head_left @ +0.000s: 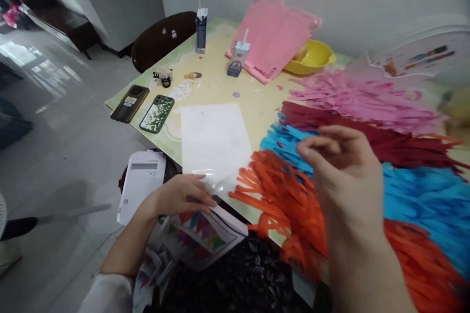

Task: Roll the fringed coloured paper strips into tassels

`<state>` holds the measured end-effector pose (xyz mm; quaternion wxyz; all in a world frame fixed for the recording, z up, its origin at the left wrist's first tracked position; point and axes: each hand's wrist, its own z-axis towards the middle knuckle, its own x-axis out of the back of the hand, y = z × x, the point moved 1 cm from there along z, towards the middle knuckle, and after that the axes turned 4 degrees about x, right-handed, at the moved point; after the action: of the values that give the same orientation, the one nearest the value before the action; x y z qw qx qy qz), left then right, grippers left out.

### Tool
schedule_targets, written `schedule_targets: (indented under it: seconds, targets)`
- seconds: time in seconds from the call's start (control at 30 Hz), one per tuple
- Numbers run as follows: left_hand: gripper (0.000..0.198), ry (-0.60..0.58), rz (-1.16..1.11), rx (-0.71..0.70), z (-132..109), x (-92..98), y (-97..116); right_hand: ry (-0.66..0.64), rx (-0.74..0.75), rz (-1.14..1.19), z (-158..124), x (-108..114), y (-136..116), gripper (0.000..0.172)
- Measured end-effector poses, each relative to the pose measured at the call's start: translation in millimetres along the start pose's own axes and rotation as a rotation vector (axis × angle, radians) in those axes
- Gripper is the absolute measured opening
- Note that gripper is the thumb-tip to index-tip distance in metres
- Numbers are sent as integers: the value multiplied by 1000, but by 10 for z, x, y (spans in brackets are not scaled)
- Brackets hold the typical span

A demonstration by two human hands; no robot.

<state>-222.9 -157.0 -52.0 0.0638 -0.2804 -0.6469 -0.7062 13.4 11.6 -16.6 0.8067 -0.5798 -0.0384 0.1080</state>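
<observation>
My left hand (pixel 189 194) is at the table's front edge, fingers bent over the top of a plastic packet (pixel 198 237) printed with colourful triangles. The packet tilts over my lap. Just beyond those fingers a white sheet (pixel 213 132) lies on the table, with shiny clear plastic at its near end. My right hand (pixel 345 176) is raised over piles of cut strips, thumb and forefinger closed together. Blue strips (pixel 282 144) show behind its fingertips; whether one is pinched I cannot make out. Orange strips (pixel 290 205) lie below, dark red strips (pixel 341 124) and pink strips (pixel 367 100) beyond.
Two phones (pixel 130 102) (pixel 157 113) and a hair clip (pixel 163 77) lie at the left. Two drink cartons with straws (pixel 201 32) (pixel 238 61), a pink folder (pixel 275 34) and a yellow bowl (pixel 312 57) stand behind. White papers (pixel 143 181) rest beside the table.
</observation>
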Motion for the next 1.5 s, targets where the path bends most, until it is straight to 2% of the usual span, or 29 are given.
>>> schedule_targets:
  seconds: [0.13,0.23,0.33,0.43,0.53,0.7,0.8,1.13,1.5]
  targets:
    - [17,237,51,-118,-4,-114,391,58,-40,16,-536,257,-340,37]
    - [16,371,-1,-115,197,-381,546,102,12,-30,-847,422,-580,38]
    - [15,348,-71,-54,492,-790,556,-15,23,-96,-1094,598,-673,38]
    - [15,300,-121,31,723,-1183,534,-177,-61,-158,-1295,775,-553,32]
    - [15,253,-166,89,830,-1401,570,-204,-129,-258,-1434,941,-385,28]
    - [17,115,-111,80,856,-1434,758,-216,-219,-386,-1512,1120,-363,27]
    - [19,69,-37,55,864,-1424,831,-243,-213,-429,-1509,1173,-396,29]
    - [21,77,15,90,891,-1463,847,-223,-95,-517,-1461,1134,-410,28]
    - [22,80,54,64,890,-1435,811,-131,12,-639,-1461,1024,-378,25]
